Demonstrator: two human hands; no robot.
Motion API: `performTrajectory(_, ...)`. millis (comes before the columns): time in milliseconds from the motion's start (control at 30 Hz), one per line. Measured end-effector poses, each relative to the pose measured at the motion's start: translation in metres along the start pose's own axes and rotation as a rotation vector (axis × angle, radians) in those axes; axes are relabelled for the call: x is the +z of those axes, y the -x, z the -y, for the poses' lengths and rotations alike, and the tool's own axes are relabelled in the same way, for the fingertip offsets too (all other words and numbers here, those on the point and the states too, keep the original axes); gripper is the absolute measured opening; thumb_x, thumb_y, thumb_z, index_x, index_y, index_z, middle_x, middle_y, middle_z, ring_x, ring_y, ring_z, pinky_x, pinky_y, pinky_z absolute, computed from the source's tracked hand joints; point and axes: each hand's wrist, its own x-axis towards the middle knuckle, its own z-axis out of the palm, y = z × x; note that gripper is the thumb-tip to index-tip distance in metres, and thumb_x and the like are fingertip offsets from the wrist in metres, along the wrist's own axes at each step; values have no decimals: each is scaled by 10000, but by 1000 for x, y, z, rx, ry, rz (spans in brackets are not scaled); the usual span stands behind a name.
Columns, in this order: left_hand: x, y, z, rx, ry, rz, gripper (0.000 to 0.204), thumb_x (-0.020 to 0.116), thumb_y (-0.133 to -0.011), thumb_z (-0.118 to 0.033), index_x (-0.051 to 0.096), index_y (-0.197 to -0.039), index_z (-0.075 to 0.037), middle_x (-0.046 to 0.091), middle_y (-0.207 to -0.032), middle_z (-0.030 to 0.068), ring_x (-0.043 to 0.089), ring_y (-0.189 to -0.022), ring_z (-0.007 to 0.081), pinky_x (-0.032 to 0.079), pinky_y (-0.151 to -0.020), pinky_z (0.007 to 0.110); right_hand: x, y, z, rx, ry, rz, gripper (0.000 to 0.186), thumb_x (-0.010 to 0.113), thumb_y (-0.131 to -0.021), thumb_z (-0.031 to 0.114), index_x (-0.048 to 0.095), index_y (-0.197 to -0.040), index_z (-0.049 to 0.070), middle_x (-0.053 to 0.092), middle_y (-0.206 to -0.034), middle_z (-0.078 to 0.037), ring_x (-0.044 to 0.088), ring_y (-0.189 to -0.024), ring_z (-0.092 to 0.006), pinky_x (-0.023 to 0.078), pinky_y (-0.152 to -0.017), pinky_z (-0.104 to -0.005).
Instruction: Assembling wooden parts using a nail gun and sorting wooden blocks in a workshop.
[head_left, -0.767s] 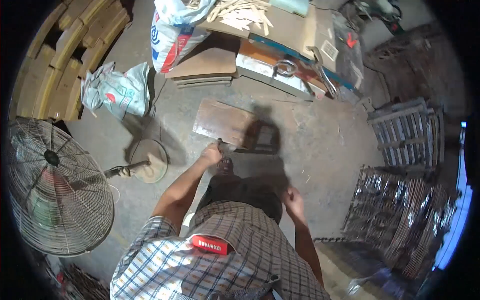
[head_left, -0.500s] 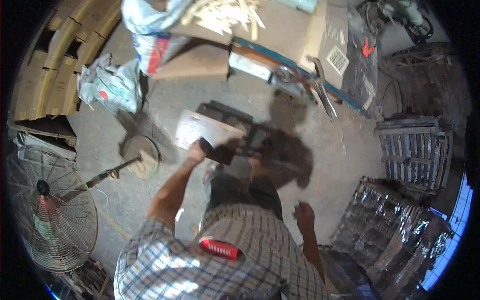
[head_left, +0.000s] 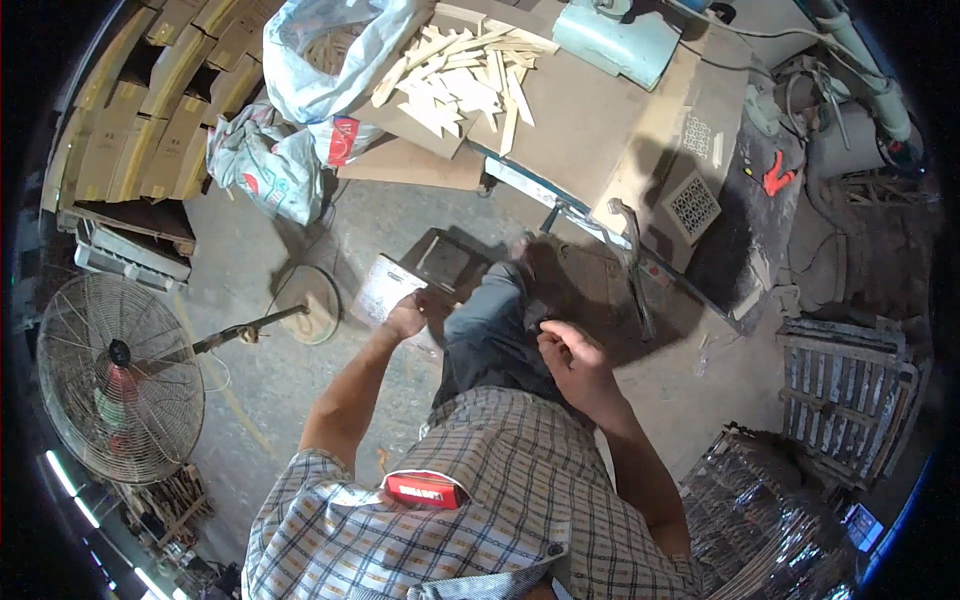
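My left hand (head_left: 405, 316) is closed at the near right edge of a pale flat panel (head_left: 384, 288), which is held low over the floor. Part of the panel is hidden by the fingers. Beyond it lies a dark, rectangular framed thing (head_left: 442, 262), partly behind my leg; its kind is unclear. In front of my right hip hangs my right hand (head_left: 576, 362), its fingers apart and nothing seen in them. One leg (head_left: 490, 305) is stretched forward toward the workbench (head_left: 585, 150).
Pale wood strips (head_left: 460, 85) lie heaped on the bench beside a plastic bag (head_left: 320, 70). A curved metal bar (head_left: 632, 265) juts from its near edge. A standing fan (head_left: 118, 370) is at the left, below stacked cartons (head_left: 140, 110). Slatted racks (head_left: 845, 390) are at the right.
My right hand has come up and forward from beside my hip. One leg has stepped forward. The panel in my left hand looks turned, with less of it showing, and the bench appears nearer.
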Motion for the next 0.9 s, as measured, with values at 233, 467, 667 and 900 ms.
performTrajectory(233,-23,-25,-100,90,-471,5,307,518,-965,-291,700,-952,-44,732,-959,179,703,-923,385,548,-766,444,-1,-80,5,127,8,6,267,645,-1005,139,644,-1229,-8,710,-1082,-178,725,-914,-288,583,-783,-384)
performTrajectory(467,-118,-86,-111,-457,-442,-159,480,699,-909,-189,566,-1306,46,740,-980,179,713,-881,319,554,-804,435,11,-201,3,184,111,-522,278,711,-947,66,632,-1208,13,669,-1028,-130,666,-821,-253,550,-746,-347)
performTrajectory(667,-228,-102,-92,-594,-342,-156,507,696,-915,-204,548,-1346,19,738,-1022,167,717,-868,274,554,-779,411,46,-282,12,140,412,-571,493,835,-849,201,622,-1249,6,614,-1152,-172,632,-1035,-369,535,-887,-452)
performTrajectory(900,-226,-122,-198,-21,-382,-181,287,610,-1003,-179,598,-1247,-27,703,-1076,165,714,-899,265,561,-755,394,56,-290,0,97,508,-663,358,801,-798,87,669,-1125,28,597,-1115,-167,625,-1001,-359,538,-832,-456)
